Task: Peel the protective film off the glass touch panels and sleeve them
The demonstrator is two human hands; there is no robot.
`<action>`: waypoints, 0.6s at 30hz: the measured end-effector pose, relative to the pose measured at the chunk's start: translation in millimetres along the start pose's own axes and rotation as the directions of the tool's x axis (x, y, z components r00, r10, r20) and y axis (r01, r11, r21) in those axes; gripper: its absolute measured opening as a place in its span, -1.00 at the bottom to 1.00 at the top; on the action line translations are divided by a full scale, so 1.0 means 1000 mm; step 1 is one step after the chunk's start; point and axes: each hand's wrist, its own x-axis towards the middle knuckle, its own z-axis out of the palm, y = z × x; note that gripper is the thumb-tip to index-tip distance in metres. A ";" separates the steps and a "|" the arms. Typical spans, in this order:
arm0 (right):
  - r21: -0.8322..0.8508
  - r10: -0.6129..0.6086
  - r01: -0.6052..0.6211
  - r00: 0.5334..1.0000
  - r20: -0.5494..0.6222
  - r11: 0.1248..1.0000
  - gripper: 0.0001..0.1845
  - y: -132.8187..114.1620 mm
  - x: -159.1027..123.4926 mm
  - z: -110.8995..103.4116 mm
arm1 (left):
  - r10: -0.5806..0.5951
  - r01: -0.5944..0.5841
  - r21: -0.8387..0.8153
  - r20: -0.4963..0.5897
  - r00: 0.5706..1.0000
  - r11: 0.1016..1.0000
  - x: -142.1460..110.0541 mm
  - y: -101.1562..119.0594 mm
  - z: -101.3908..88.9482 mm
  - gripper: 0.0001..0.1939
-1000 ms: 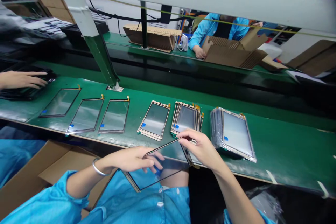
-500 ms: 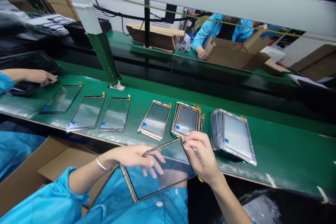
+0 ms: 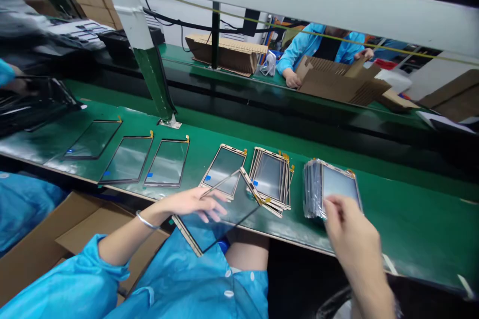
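Observation:
My left hand (image 3: 200,204) grips a glass touch panel (image 3: 224,219) by its far left edge, tilted above my lap. The panel has a dark frame, pale strips along its ends and an orange flex tail. My right hand (image 3: 350,232) is off the panel, in front of the stack of film-wrapped panels (image 3: 313,192). Its thumb and fingers are pinched together, slightly blurred; whatever they may hold cannot be made out. Behind the held panel lie a pale-bordered panel (image 3: 226,167) and a small pile of similar panels (image 3: 269,177), each with a blue tab.
Three dark-framed panels (image 3: 166,162) lie at the left of the green bench (image 3: 411,214). A green-and-white post (image 3: 149,75) rises behind them. Cardboard (image 3: 75,224) is beside my lap. Across the bench, a person (image 3: 292,77) handles cardboard dividers (image 3: 333,82); another person's hand (image 3: 22,82) is far left.
My right hand has let go of the panel's corner and moved right to the wrapped stack. The held panel has risen and tilted in my left hand. The neighbour's hand has drawn back left.

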 end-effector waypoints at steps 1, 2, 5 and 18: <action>-0.044 -0.100 0.099 0.994 -0.031 0.994 -0.82 -0.006 0.007 0.012 | -0.006 0.005 0.014 0.046 0.999 1.000 0.000 0.002 0.005 -0.55; -0.056 -0.209 0.208 0.978 -0.013 0.976 -0.82 -0.014 0.014 0.024 | -0.008 0.006 0.028 0.087 0.996 1.000 -0.001 0.003 0.011 -0.56; -0.080 -0.469 0.475 0.879 0.081 0.876 -0.78 -0.040 0.029 0.048 | -0.009 -0.002 0.062 0.164 0.986 0.998 -0.003 0.007 0.025 -0.57; -0.298 -0.802 0.825 0.551 0.232 0.480 -0.68 -0.050 0.052 0.029 | -0.042 0.080 -0.094 0.348 0.937 0.992 0.006 0.015 0.036 -0.62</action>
